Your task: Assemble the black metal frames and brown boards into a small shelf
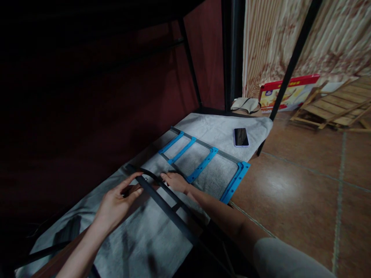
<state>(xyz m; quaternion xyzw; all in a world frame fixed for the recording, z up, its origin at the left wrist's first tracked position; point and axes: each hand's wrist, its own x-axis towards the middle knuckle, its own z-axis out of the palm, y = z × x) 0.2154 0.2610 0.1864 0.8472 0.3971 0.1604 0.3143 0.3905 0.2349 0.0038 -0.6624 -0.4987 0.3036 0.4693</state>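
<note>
A black tubular metal frame (166,206) slants from the middle of the view down toward the bottom right, above a grey cloth. My left hand (118,199) grips the upper end of its nearer tube, thumb and fingers on either side, close to a small shiny bolt (146,179). On the far side of the curved tube, my right hand (174,181) has its fingers closed near the bar; what they hold is too small to make out. Just beyond it, a blue and grey ladder-like frame (203,166) lies flat on the cloth.
A phone (241,137) rests on the grey cloth (211,122). Black metal posts (292,65) rise around the surface. On the tiled floor are a red and yellow box (290,92), a folded wooden rack (339,104) and a pale pouch (245,104). A dark red panel (116,100) stands left.
</note>
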